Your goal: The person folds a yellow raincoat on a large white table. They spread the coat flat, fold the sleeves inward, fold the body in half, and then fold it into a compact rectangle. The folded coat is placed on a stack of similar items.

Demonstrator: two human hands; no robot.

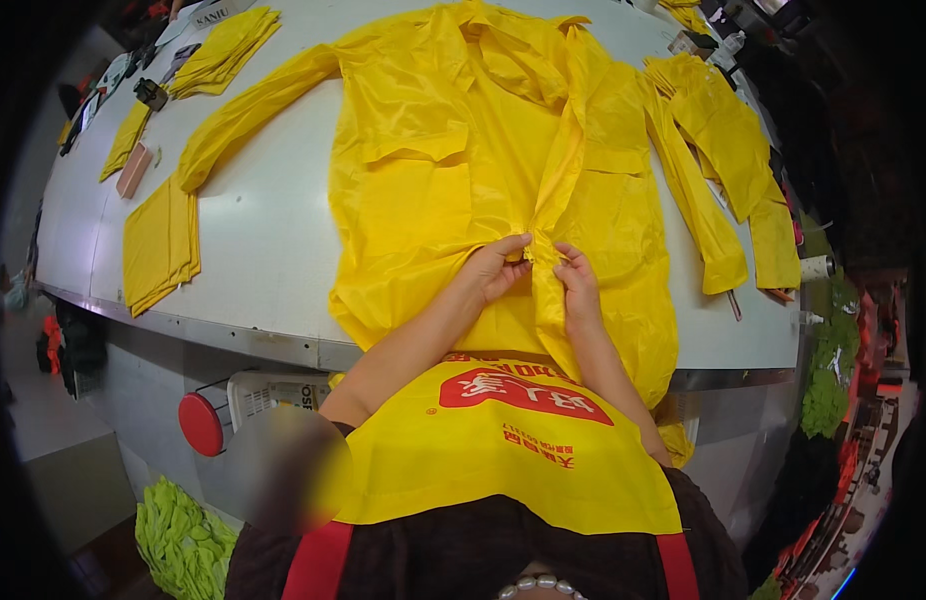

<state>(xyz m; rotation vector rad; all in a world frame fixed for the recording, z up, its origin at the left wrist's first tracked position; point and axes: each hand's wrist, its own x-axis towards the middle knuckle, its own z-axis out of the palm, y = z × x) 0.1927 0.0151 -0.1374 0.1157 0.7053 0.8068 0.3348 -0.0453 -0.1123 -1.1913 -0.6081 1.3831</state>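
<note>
head view: a yellow raincoat (453, 170) lies spread open, front up, on a white table (263, 250), its collar at the far side and its hem hanging over the near edge toward the person. the left hand (498, 265) is closed in a pinch on the coat's front edge, thumb and fingertips gripping the fabric near the lower middle. the right hand (575, 282) is closed on the same front strip just beside it, the two hands almost touching. the coat stretches away from both grips, sleeves out to either side. folded yellow pieces (161, 245) sit at the table's left, and more yellow garments (728, 150) at the right.
</note>
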